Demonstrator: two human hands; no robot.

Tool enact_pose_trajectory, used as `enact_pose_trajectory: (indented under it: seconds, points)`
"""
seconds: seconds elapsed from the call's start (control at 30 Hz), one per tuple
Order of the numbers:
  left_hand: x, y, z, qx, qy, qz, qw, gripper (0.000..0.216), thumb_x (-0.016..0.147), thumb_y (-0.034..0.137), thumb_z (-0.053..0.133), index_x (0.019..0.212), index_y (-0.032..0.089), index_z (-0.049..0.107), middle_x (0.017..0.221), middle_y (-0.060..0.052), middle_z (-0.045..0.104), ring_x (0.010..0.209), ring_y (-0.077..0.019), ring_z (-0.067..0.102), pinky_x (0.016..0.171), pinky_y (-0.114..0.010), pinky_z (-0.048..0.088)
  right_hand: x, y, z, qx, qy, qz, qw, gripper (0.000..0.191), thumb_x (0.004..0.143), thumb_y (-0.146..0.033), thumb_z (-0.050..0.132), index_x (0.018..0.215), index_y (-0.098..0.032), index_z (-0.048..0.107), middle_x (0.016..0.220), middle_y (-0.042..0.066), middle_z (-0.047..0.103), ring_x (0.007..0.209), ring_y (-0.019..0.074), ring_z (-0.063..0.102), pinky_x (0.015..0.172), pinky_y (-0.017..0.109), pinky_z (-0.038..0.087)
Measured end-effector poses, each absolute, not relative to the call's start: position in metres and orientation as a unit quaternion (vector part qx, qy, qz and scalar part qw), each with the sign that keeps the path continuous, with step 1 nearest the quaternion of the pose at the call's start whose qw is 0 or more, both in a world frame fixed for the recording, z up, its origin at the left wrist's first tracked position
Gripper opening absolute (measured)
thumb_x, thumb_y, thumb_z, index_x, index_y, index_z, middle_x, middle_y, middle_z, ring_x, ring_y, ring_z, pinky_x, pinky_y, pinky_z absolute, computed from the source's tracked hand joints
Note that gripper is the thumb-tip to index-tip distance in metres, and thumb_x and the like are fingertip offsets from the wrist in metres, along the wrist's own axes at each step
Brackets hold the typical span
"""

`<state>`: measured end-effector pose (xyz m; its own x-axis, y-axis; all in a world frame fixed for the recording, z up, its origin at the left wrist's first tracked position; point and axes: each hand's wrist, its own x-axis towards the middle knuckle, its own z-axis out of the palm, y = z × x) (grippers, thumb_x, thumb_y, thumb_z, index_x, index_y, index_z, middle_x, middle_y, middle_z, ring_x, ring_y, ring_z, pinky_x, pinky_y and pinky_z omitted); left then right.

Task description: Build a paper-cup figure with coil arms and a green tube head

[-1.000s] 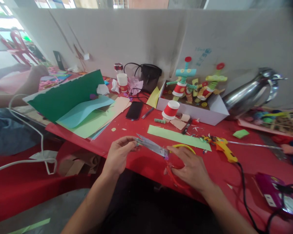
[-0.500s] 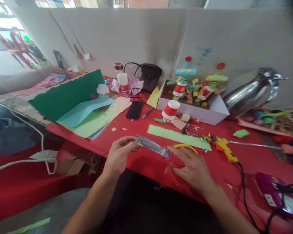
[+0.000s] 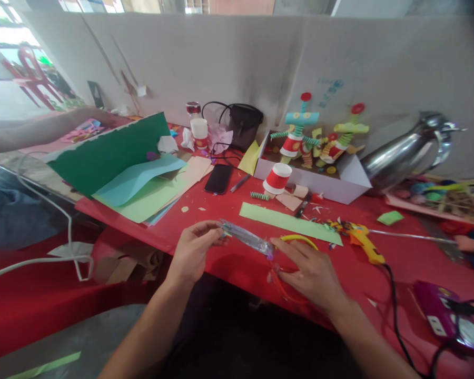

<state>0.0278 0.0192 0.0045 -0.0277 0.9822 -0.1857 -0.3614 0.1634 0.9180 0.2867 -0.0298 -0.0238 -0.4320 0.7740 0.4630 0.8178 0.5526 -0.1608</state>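
My right hand (image 3: 314,271) grips a pair of scissors (image 3: 247,238) by its handles, one yellow and one red-orange. The metal blades point left and look nearly closed, with bits of residue near the pivot. At their tips, my left hand (image 3: 193,250) pinches a small light-coloured piece, perhaps paper, mostly hidden by the fingers. Both hands are over the front edge of the red table (image 3: 205,263). Just beyond the blades lies a long light green paper strip (image 3: 284,220). Behind it sit a green paper coil (image 3: 259,196) and an upside-down red and white paper cup (image 3: 277,179).
A yellow glue gun (image 3: 365,245) lies at right, its black cord trailing towards a purple power box (image 3: 446,316). Further back stand a white box (image 3: 312,184) with paper figures and a steel jug (image 3: 403,150). Coloured sheets (image 3: 150,195) and a phone (image 3: 218,179) lie left of centre.
The scissor blades have closed slightly, with the yellow handle a little lower. Both hands keep nearly the same place, and the whole view has shifted very slightly.
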Motion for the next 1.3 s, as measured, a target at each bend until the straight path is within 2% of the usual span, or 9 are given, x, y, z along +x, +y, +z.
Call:
enact_pose_trajectory:
  seconds: [0.2, 0.37, 0.6, 0.8, 0.87, 0.93, 1.07, 1.17, 1.3]
  points:
    - [0.027, 0.021, 0.003, 0.334, 0.463, 0.55, 0.61, 0.018, 0.06, 0.022, 0.081, 0.072, 0.012, 0.072, 0.064, -0.002, 0.069, 0.056, -0.0131, 0.066, 0.059, -0.024, 0.053, 0.285, -0.032, -0.025, -0.466, -0.85, -0.042, 0.242, 0.041, 0.096, -0.035, 0.053, 0.133, -0.017, 0.056, 0.106, 0.011, 0.074, 0.092, 0.0251, 0.07, 0.073, 0.034, 0.057]
    - [0.024, 0.022, 0.001, 0.34, 0.46, 0.553, 0.606, 0.02, 0.062, 0.025, 0.083, 0.075, 0.013, 0.072, 0.066, -0.001, 0.069, 0.061, -0.0142, 0.068, 0.063, -0.025, 0.054, 0.287, -0.027, -0.032, -0.57, -0.784, 0.007, 0.243, 0.045, 0.092, -0.036, 0.057, 0.134, -0.018, 0.057, 0.118, 0.012, 0.071, 0.102, 0.0273, 0.07, 0.08, 0.037, 0.058]
    - [0.032, 0.025, -0.003, 0.378, 0.419, 0.546, 0.619, 0.018, 0.068, 0.025, 0.081, 0.081, 0.015, 0.072, 0.073, -0.002, 0.073, 0.068, -0.0141, 0.069, 0.071, -0.026, 0.055, 0.295, -0.021, -0.041, -0.66, -0.738, 0.071, 0.12, 0.045, 0.089, -0.037, 0.057, 0.132, -0.023, 0.06, 0.124, 0.01, 0.069, 0.107, 0.0316, 0.067, 0.085, 0.046, 0.058]
    - [0.059, 0.036, 0.001, 0.419, 0.394, 0.516, 0.636, 0.018, 0.07, 0.025, 0.08, 0.083, 0.016, 0.072, 0.073, -0.003, 0.073, 0.068, -0.014, 0.069, 0.073, -0.027, 0.055, 0.298, -0.025, -0.031, -0.644, -0.748, 0.07, 0.146, 0.045, 0.089, -0.029, 0.056, 0.133, -0.022, 0.059, 0.121, 0.014, 0.064, 0.112, 0.0317, 0.06, 0.092, 0.047, 0.053]
    - [0.072, 0.041, 0.004, 0.43, 0.381, 0.499, 0.649, 0.018, 0.069, 0.025, 0.08, 0.082, 0.016, 0.071, 0.073, -0.002, 0.072, 0.068, -0.014, 0.069, 0.074, -0.027, 0.055, 0.297, -0.022, -0.018, -0.638, -0.743, 0.053, 0.194, 0.038, 0.087, -0.024, 0.056, 0.124, -0.022, 0.065, 0.119, 0.015, 0.063, 0.111, 0.0317, 0.059, 0.092, 0.048, 0.051]
    - [0.086, 0.048, 0.007, 0.44, 0.37, 0.486, 0.659, 0.018, 0.069, 0.025, 0.08, 0.081, 0.015, 0.071, 0.073, -0.001, 0.071, 0.068, -0.014, 0.069, 0.074, -0.028, 0.055, 0.295, -0.015, -0.004, -0.622, -0.721, 0.08, 0.294, 0.028, 0.089, -0.026, 0.055, 0.113, -0.02, 0.068, 0.114, 0.013, 0.065, 0.107, 0.0286, 0.061, 0.091, 0.045, 0.052]
    - [0.115, 0.064, 0.01, 0.477, 0.352, 0.468, 0.655, 0.017, 0.069, 0.025, 0.079, 0.08, 0.015, 0.071, 0.076, -0.002, 0.072, 0.069, -0.0132, 0.067, 0.073, -0.026, 0.054, 0.288, 0.011, 0.014, -0.556, -0.619, 0.271, 0.484, 0.018, 0.087, -0.036, 0.062, 0.096, -0.021, 0.066, 0.089, 0.005, 0.071, 0.08, 0.0187, 0.067, 0.069, 0.031, 0.054]
    - [0.133, 0.077, 0.012, 0.52, 0.33, 0.443, 0.651, 0.017, 0.07, 0.025, 0.078, 0.082, 0.015, 0.072, 0.077, -0.003, 0.072, 0.072, -0.0137, 0.067, 0.074, -0.025, 0.054, 0.287, 0.03, 0.012, -0.512, -0.559, 0.351, 0.55, 0.016, 0.082, -0.036, 0.067, 0.086, -0.02, 0.065, 0.081, 0.002, 0.071, 0.074, 0.0171, 0.066, 0.069, 0.031, 0.053]
    - [0.149, 0.092, 0.01, 0.549, 0.311, 0.438, 0.64, 0.019, 0.069, 0.026, 0.079, 0.081, 0.014, 0.072, 0.075, -0.002, 0.071, 0.07, -0.0137, 0.067, 0.074, -0.027, 0.055, 0.292, 0.043, 0.0, -0.488, -0.481, 0.403, 0.607, 0.02, 0.077, -0.038, 0.072, 0.083, -0.02, 0.068, 0.077, 0.001, 0.07, 0.074, 0.0172, 0.064, 0.07, 0.031, 0.052]
